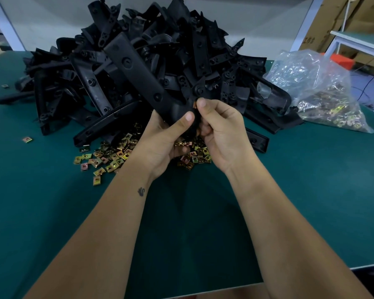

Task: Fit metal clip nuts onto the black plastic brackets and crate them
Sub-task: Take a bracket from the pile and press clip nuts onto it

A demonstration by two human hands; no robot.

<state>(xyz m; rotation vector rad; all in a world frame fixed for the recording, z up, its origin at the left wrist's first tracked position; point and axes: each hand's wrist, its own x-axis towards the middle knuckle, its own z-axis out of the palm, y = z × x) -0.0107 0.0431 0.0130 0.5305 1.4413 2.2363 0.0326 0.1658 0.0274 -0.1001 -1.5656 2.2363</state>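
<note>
A long black plastic bracket (138,72) slants up and to the left from my hands, in front of a big heap of black brackets (181,39). My left hand (166,139) grips the bracket's lower end, thumb across its front. My right hand (218,128) pinches a small brass-coloured clip nut (194,104) against the bracket's right edge with thumb and fingers. Loose clip nuts (110,156) lie scattered on the green table (52,212) below my hands.
A clear plastic bag (320,89) full of clip nuts lies at the right. Two stray nuts (27,139) sit on the mat at the left. Cardboard boxes (341,18) and a white bench frame stand behind, right. The table's near edge runs along the bottom right.
</note>
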